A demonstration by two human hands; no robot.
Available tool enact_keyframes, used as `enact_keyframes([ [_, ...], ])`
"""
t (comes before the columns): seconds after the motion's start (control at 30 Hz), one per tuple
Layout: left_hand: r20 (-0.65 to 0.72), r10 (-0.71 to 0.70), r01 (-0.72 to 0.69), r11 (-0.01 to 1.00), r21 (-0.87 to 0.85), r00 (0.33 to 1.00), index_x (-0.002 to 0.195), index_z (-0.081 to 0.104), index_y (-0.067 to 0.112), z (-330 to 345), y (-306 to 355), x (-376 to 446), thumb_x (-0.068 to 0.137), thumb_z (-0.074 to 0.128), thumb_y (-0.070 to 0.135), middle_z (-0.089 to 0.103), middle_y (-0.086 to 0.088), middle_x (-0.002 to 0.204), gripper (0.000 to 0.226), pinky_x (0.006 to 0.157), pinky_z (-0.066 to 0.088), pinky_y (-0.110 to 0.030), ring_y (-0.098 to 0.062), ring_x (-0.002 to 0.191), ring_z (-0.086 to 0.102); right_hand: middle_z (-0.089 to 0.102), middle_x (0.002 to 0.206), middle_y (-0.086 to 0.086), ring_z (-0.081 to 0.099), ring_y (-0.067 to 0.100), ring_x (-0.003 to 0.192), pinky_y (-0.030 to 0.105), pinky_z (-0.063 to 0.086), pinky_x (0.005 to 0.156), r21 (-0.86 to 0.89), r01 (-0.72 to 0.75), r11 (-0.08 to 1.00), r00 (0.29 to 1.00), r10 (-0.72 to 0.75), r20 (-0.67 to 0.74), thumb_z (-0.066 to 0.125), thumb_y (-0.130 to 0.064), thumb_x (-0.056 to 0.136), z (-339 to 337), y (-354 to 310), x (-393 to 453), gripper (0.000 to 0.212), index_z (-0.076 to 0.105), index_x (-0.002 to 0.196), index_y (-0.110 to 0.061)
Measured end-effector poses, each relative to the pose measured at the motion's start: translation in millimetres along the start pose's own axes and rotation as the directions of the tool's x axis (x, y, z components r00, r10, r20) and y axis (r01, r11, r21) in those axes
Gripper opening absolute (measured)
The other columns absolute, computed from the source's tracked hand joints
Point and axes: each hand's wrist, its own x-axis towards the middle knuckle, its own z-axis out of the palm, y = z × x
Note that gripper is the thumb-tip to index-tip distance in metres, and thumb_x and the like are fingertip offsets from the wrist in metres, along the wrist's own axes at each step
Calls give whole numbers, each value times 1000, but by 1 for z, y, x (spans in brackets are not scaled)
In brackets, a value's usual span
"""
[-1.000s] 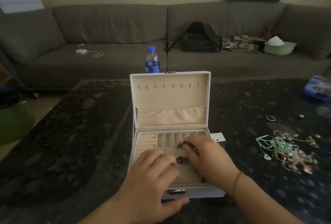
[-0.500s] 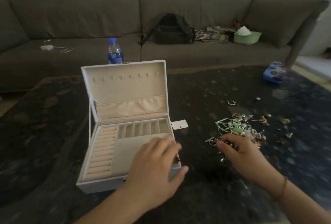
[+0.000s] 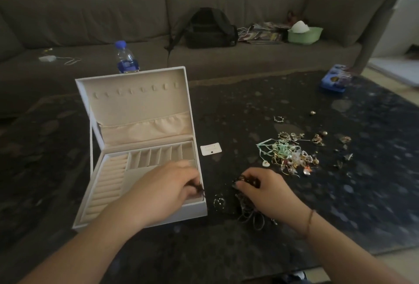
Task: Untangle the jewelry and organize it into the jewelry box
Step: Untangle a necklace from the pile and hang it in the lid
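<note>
A white jewelry box stands open on the dark table, lid up, with cream ring rolls and small compartments inside. My left hand lies over the box's right front part, its fingertips pinching a dark piece of jewelry at the box's right wall. My right hand is just right of the box, fingers curled on a dark tangled chain that trails on the table. A tangled pile of jewelry with mint ribbon lies farther right.
The dark stone table carries a small white tag, scattered earrings, a loose ring and a blue packet. A water bottle stands behind the box. On the grey sofa are a black backpack and a green bowl.
My right hand left the box, reached toward the jewelry on the table and now grips a dark chain close to the box. My left hand's fingers moved to the box's right wall.
</note>
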Motion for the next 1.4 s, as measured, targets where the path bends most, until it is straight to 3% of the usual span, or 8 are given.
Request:
enact_keyframes([
  [0.17,-373,140,-150,989,4,917,93,61,22,22,36,2,95,57,27,54,10,91,7,68,41,-22,-7,82,47,66,76,-10,61,-1,58,12,45,52,-2,28,1000,999,-28,-45,72,-38,85,-6,7,-5,10,63,82,-34],
  [0.33,-223,205,-213,977,-11,953,109,62,19,74,67,6,95,48,29,55,5,116,22,89,50,-26,-9,104,49,72,91,-8,70,3,78,21,58,75,78,7,997,999,-9,31,83,-29,75,-27,22,-12,28,66,98,-29],
  [0.53,-233,168,-140,982,130,958,131,56,13,93,83,13,86,64,18,54,-3,132,47,94,51,-32,-21,116,56,61,92,-20,58,-6,83,18,52,81,-352,13,936,998,-35,-57,73,-25,85,-52,42,-27,28,58,100,-43],
  [0.7,-206,87,-99,994,-46,975,122,53,23,102,79,24,94,55,47,43,10,126,36,95,44,-28,-9,115,38,56,93,-24,53,-5,84,21,50,72,-396,108,912,992,-126,-21,60,-59,84,-30,36,-40,24,58,103,-45],
  [1.0,-293,-47,-75,917,-392,955,70,48,23,117,72,23,81,66,18,43,16,92,22,70,42,-15,-7,86,50,68,67,-9,60,3,59,16,49,57,-80,13,997,997,-19,-75,63,-42,90,-43,45,-28,23,69,72,-28],
  [1.13,-383,-107,-121,843,-524,918,73,50,21,121,78,16,88,59,19,47,15,97,17,81,43,-15,-10,98,51,67,85,-17,62,1,77,17,50,70,-122,18,992,996,-28,-83,64,-42,89,-46,46,-24,4,61,88,-39],
  [1.23,-409,-351,-109,632,-768,842,87,57,22,120,81,19,95,46,36,52,17,105,19,94,40,-15,-7,110,53,58,103,-25,57,-8,75,13,45,68,-201,81,976,997,-78,22,69,-45,84,-32,42,-25,42,47,119,-52],
  [1.4,-260,-400,30,590,-807,879,118,49,33,118,80,36,99,48,18,49,24,121,24,102,41,-18,5,119,47,59,83,-23,53,-6,76,26,52,78,-328,111,938,994,-102,44,68,-34,87,-25,40,-22,10,64,91,-42],
])
